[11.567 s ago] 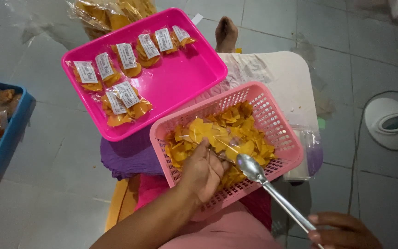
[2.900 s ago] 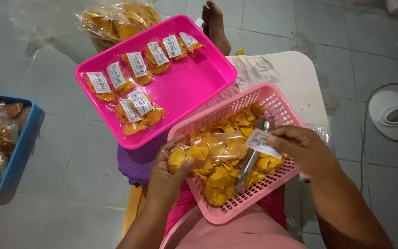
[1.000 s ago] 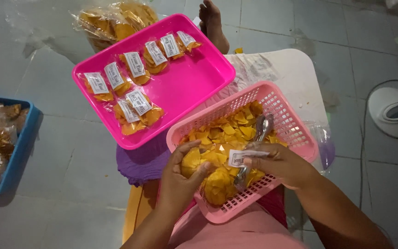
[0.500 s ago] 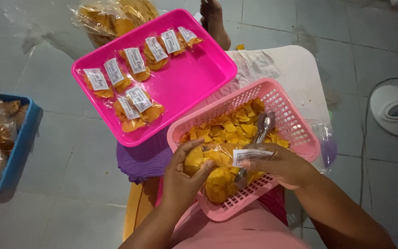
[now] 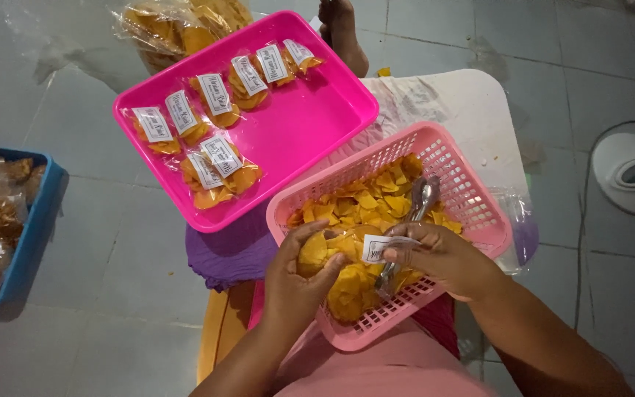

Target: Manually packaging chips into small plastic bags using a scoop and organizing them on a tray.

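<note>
Home snack-packing spot: tiled floor (image 5: 112, 242), tray (image 5: 303, 125) of labelled packets (image 5: 211, 165).

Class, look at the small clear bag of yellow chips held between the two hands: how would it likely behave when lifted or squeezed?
The small clear bag is thin film that creases between the left hand and right hand, so probably floppy and slippery. Its thin yellow chips look light but brittle; a hard squeeze would likely crack them.
</note>
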